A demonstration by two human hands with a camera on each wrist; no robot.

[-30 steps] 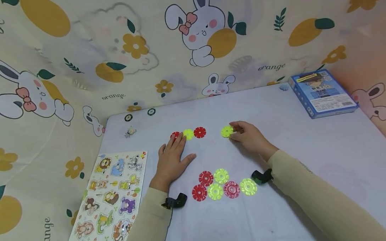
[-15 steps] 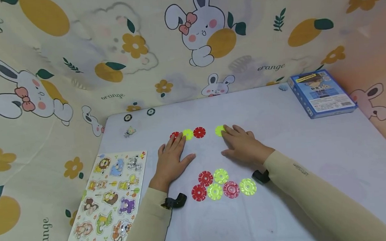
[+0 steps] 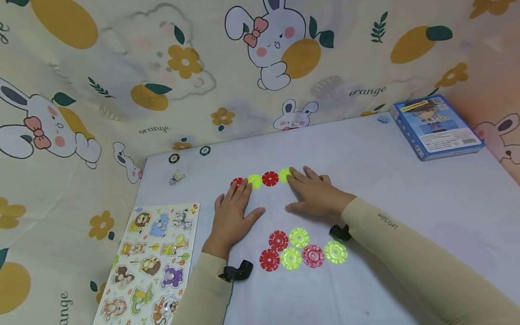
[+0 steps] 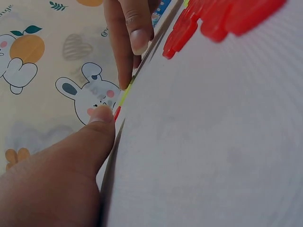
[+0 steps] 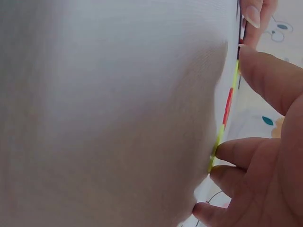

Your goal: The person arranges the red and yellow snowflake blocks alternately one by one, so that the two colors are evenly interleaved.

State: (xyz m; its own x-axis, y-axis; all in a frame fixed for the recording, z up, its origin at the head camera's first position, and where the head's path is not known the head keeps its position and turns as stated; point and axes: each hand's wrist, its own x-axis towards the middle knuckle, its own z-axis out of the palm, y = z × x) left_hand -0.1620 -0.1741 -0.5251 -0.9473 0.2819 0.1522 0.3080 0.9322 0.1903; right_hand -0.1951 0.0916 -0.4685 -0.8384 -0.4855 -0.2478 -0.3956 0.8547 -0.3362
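A row of flat, notched plastic discs lies on the white table [image 3: 372, 177]. From left to right it has a red disc [image 3: 236, 181], a yellow-green disc [image 3: 255, 181], a second red disc [image 3: 270, 178] and a yellow-green disc [image 3: 284, 175] at the right end. My left hand [image 3: 231, 216] rests with straight fingers on the leftmost red disc, partly hiding it. My right hand [image 3: 319, 194] lies spread, its straight fingertips on the right-end yellow-green disc. In the right wrist view, the fingers [image 5: 232, 153] touch a yellow disc edge-on.
Nearer me lies a cluster of red discs [image 3: 269, 259] and yellow-green discs [image 3: 335, 252]. An animal sticker board [image 3: 149, 267] is at left, a blue box [image 3: 437, 127] at back right. Two black rings [image 3: 205, 150] and a small figurine [image 3: 176, 177] sit at back left.
My right hand has gone from pinching the yellow-green disc to pressing it with straight fingers, sliding it left up to the second red disc. My left hand has stayed in place.
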